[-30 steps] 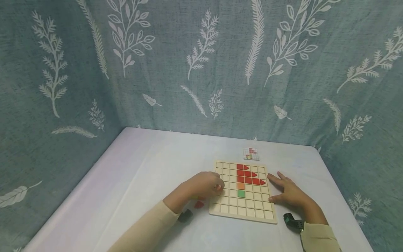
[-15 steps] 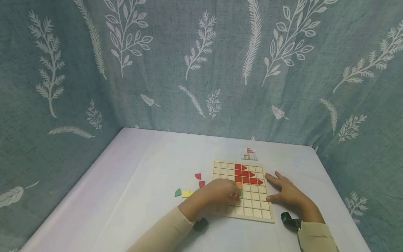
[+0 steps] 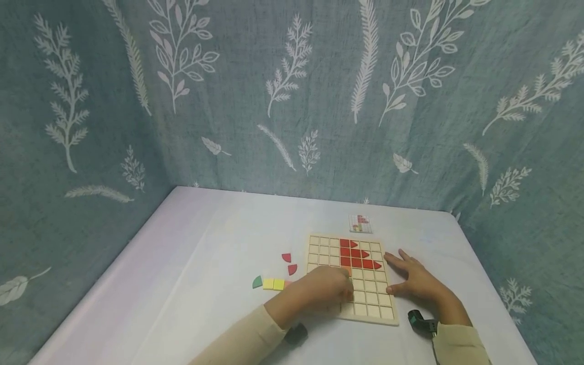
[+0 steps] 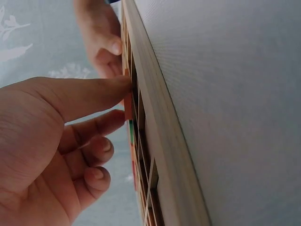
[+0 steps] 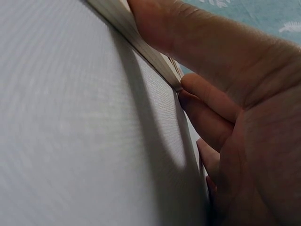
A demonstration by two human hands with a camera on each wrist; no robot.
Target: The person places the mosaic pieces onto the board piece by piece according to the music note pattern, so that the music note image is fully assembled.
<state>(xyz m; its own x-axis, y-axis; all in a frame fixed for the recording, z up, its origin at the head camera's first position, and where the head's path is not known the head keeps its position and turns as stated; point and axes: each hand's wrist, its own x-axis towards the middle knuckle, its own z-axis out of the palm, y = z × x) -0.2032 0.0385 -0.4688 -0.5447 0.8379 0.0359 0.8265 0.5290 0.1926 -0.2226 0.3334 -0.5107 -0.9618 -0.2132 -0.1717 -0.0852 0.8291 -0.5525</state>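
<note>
1. Across went the left hand [image 3: 325,288]! A second earlier it sat at the left edge of the grid board [image 3: 381,300]; by this moment it had reached the board's lower middle, bringing an orange tile [image 4: 128,110] along.
2. Nice tight pinch there: thumb and index finger held that tile against the board's cells, the other fingers loosely bent. Whether the tile was fully seated, I could not tell.
3. Steady at the other end, the right hand [image 3: 417,280] kept its spot at the board's right edge, thumb and fingers spread wide, touching the rim.
4. Three rows of red pieces [image 3: 357,262] filled the board's upper middle, each ending in a point, with an orange square [image 3: 348,270] just below them, partly covered by the left hand.
5. Left of the board lay the loose ones: two red quarter-rounds [image 3: 286,257], two yellow squares [image 3: 268,284] and a green quarter-round [image 3: 257,282].
6. Just beyond the board's far edge lay a small pattern card [image 3: 360,224], flat on the white tabletop [image 3: 219,243].
</note>
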